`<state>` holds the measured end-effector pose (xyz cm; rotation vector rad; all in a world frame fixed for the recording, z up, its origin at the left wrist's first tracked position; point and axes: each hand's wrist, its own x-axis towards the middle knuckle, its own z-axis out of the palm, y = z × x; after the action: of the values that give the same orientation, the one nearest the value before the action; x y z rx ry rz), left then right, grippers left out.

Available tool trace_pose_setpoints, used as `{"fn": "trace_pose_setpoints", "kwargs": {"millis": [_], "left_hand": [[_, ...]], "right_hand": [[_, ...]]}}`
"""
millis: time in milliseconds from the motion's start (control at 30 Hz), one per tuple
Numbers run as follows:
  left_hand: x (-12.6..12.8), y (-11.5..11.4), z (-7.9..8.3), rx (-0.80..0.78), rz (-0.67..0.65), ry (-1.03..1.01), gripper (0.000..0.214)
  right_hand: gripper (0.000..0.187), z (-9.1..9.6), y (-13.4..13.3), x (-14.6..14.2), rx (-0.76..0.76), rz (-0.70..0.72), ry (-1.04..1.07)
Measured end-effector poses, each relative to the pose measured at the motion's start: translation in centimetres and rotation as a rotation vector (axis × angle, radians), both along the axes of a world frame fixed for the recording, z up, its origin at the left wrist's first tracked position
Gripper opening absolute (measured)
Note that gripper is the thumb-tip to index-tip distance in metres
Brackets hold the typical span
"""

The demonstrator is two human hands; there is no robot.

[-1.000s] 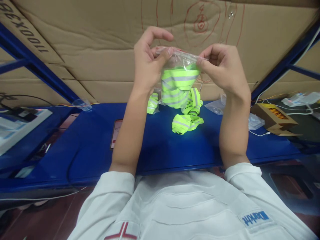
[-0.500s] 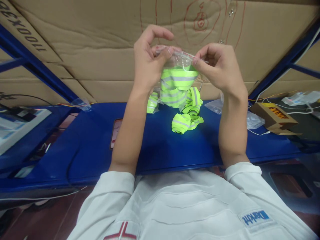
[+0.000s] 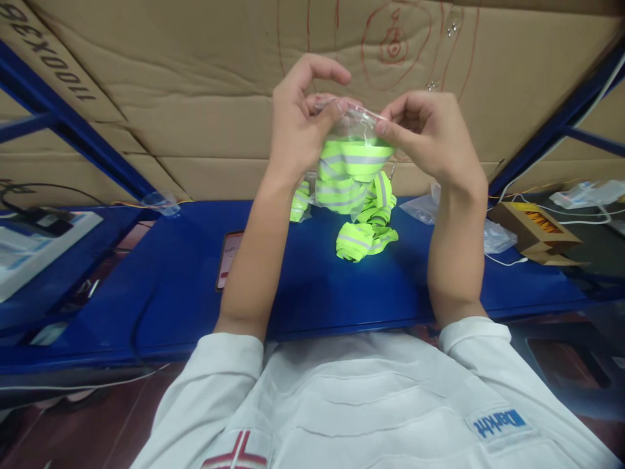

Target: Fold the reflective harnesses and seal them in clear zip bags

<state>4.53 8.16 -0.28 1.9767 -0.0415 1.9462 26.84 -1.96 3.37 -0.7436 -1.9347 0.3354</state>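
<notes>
Head view, nearest: a white shirt (image 3: 351, 404) with a patch (image 3: 499, 424) in blue lettering, perhaps "Darkht", and a red cross-like mark (image 3: 238, 449) across from it.
Blue bench (image 3: 342, 296): its near edge runs just beyond the shirt.
Phone (image 3: 227, 260): lies left of the bench's middle, partly behind the left forearm; its screen text is too small to read.
Loose rolls: the front roll (image 3: 359, 241) of lime strip with grey bands lies around mid-bench; the rear roll (image 3: 383, 198) lies just behind it, towards the far edge.
Left hand (image 3: 310, 120): pinches one end of the bag mouth, forefinger raised.
Right hand (image 3: 424, 133): pinches the other end, apart from the left.
Clear bag (image 3: 359, 127): held up over the bench's far edge, with rolled lime strip (image 3: 354, 159) inside.
Progress: filling this bag looks done; whether its mouth is sealed I cannot tell. A smaller packet (image 3: 299, 203) beside it looks bagged too, while the two loose rolls seem unbagged.
Cardboard (image 3: 195, 124): stands behind the far edge, with inverted print like "1100X3", last character unclear, and red ringed scribbles (image 3: 394, 47).
</notes>
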Motion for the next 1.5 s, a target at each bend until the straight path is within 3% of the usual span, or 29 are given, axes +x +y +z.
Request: {"fn": "trace_pose_setpoints", "kwargs": {"millis": [133, 300, 433, 533, 700, 967, 1067, 1167, 1233, 1300, 1367, 1500], "left_hand": [[-0.3, -0.3, 0.0, -0.018, 0.041, 0.015, 0.029], [-0.6, -0.5, 0.0, -0.006, -0.028, 0.082, 0.039], [-0.4, -1.0, 0.0, -0.036, -0.017, 0.051, 0.029], [-0.3, -1.6, 0.2, -0.003, -0.019, 0.075, 0.039], [-0.1, -2.6, 0.4, -0.052, 0.061, -0.008, 0.047], [1.1, 0.2, 0.0, 0.02, -0.032, -0.025, 0.041], [1.4, -2.2, -0.2, -0.088, -0.099, 0.08, 0.039], [1.7, -7.3, -1.0, -0.182, -0.17, 0.231, 0.047], [1.9, -10.2, -1.7, -0.19, -0.206, 0.267, 0.049], [2.0, -11.2, -2.1, -0.171, -0.226, 0.289, 0.049], [1.9, -10.0, -1.9, -0.133, -0.22, 0.305, 0.046], [1.2, -3.8, -0.7, 0.002, -0.146, 0.226, 0.034]], "right_hand": [[0.05, -0.1, 0.5, 0.8, 0.013, -0.007, 0.008], [0.028, -0.1, 0.4, 0.3, 0.033, -0.008, 0.048], [0.029, -0.1, 0.1, -0.1, 0.021, -0.041, 0.073], [0.026, 0.0, 0.0, -0.1, 0.017, -0.088, 0.057], [0.016, -0.1, 0.2, -0.4, 0.034, -0.049, 0.075], [0.018, -0.3, 0.1, -1.2, 0.042, 0.007, 0.086], [0.024, -0.2, -0.1, -1.1, 0.049, -0.035, 0.041], [0.031, -0.2, 0.0, -0.9, 0.061, -0.078, 0.017], [0.037, -0.2, 0.0, -0.9, 0.039, -0.071, 0.008], [0.041, -0.3, 0.1, -1.0, 0.007, -0.061, -0.012], [0.04, -0.3, 0.2, -1.2, 0.002, -0.058, -0.019], [0.031, -0.5, 0.4, -1.4, 0.035, -0.045, 0.034]]}}
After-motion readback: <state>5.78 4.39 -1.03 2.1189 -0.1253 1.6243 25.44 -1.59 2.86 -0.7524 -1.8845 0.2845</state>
